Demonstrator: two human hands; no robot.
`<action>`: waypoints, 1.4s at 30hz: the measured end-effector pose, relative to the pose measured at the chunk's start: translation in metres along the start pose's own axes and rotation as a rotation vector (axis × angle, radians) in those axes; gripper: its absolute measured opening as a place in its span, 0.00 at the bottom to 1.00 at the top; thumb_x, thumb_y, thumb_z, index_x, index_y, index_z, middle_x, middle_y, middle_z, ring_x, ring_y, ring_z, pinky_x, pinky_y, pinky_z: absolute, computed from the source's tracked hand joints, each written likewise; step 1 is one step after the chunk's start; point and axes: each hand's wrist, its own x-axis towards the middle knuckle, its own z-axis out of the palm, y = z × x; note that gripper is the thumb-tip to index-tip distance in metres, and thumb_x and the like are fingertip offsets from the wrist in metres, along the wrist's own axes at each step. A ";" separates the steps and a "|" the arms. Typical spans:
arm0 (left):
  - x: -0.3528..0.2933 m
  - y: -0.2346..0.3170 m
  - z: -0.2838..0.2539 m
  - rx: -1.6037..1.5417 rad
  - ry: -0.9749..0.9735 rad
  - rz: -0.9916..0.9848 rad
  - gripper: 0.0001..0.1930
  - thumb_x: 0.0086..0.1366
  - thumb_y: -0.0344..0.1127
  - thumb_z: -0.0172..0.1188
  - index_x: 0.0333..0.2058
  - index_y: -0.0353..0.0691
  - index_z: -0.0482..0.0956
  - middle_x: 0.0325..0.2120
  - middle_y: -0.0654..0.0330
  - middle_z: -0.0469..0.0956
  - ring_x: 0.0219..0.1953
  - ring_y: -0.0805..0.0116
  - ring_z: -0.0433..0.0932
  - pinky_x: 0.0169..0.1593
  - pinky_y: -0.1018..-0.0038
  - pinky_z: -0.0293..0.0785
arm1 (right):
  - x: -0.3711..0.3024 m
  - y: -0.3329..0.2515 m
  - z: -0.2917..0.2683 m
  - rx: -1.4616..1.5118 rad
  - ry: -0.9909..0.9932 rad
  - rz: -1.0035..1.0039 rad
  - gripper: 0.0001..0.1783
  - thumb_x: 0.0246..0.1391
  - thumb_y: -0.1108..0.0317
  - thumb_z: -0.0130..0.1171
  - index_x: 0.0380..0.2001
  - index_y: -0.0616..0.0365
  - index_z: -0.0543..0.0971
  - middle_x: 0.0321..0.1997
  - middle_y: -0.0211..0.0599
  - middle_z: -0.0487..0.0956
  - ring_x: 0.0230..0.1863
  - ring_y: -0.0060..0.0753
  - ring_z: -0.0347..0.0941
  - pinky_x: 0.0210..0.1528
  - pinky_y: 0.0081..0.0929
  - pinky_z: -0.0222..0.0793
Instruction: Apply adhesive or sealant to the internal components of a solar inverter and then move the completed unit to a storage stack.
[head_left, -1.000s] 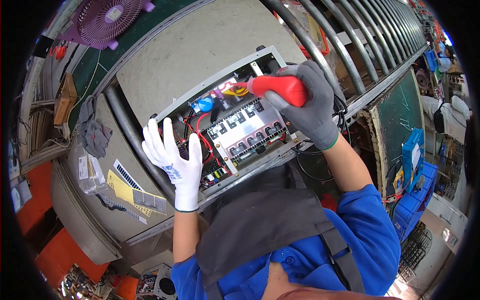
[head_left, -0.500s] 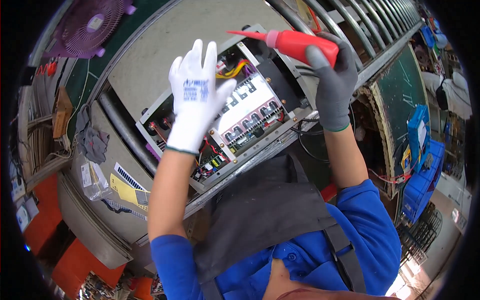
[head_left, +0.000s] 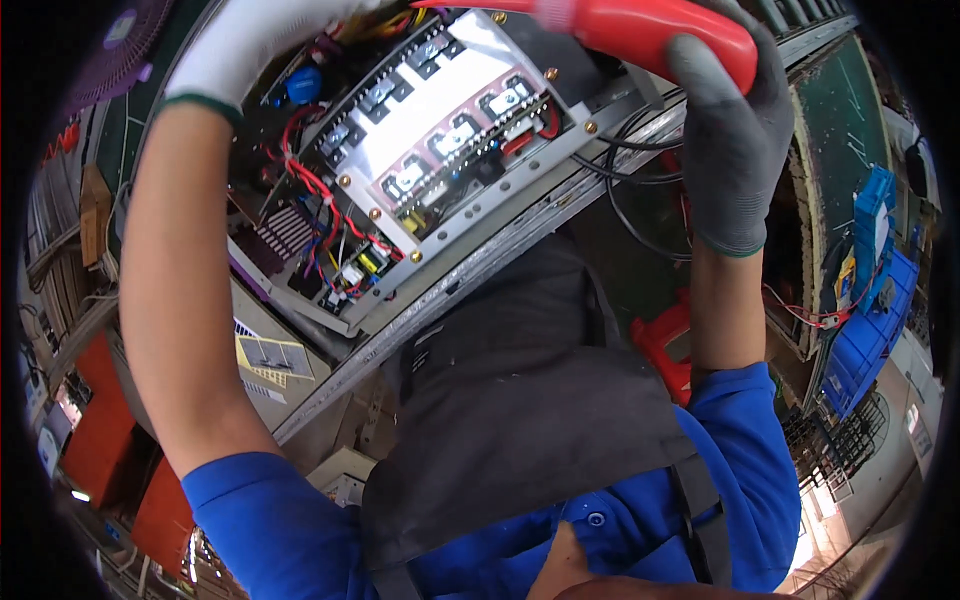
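Since the earlier frame, the white-gloved left hand (head_left: 270, 35) has shifted to the far left side of the open metal chassis (head_left: 475, 210), and the chassis now sits higher and larger in view. Most of the left fingers run past the upper edge of view, so whether they are spread or closed on something cannot be told. The left forearm (head_left: 180, 280) passes along the left of the chassis. The grey-gloved right hand (head_left: 735, 135), off the right end of the chassis, is wrapped around a red squeeze bottle (head_left: 655, 35). The bottle lies roughly level above the far right part of the chassis, its nozzle (head_left: 485, 5) directed leftward; contact between nozzle and left fingers cannot be confirmed. Inside the chassis, a silver plate (head_left: 420, 110) carries rows of black components; a blue round part (head_left: 302, 85) and red wires (head_left: 318, 188) lie left of it. Black cables (head_left: 618, 205) loop off the right side of the chassis. Label sheets (head_left: 275, 357) lie beside its near left corner. A dark apron (head_left: 530, 420) is on the near side of the chassis, and a blue crate (head_left: 872, 335) stands well apart to the right.
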 end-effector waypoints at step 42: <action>0.012 -0.011 0.004 0.031 -0.091 0.048 0.20 0.53 0.43 0.73 0.39 0.34 0.85 0.29 0.56 0.85 0.32 0.68 0.80 0.39 0.70 0.74 | -0.018 0.036 0.089 -0.361 -0.029 -0.931 0.27 0.33 0.79 0.75 0.41 0.58 0.76 0.35 0.40 0.75 0.34 0.44 0.72 0.36 0.35 0.68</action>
